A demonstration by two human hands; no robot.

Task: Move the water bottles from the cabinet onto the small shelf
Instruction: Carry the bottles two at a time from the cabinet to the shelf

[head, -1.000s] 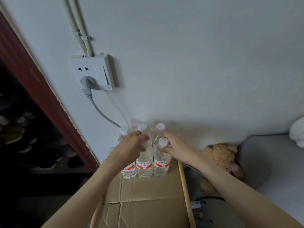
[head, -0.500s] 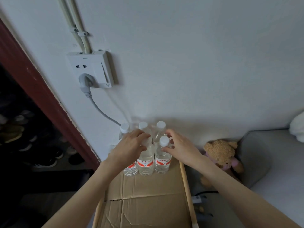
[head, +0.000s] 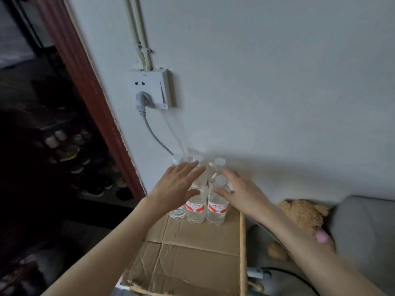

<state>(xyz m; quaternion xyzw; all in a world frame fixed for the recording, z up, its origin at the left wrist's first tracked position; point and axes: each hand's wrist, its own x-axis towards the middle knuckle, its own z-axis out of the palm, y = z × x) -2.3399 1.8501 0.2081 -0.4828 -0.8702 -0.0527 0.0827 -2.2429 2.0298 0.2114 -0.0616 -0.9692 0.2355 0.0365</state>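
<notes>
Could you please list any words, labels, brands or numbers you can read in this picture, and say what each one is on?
None can be read with confidence.
Middle bottle's red-and-white label: a line of print, too blurred to read.
Right bottle's red-and-white label: the same print, too blurred to read.
Wall socket: a small mark at its top edge and a small sign at its lower right corner, both too small to read.
</notes>
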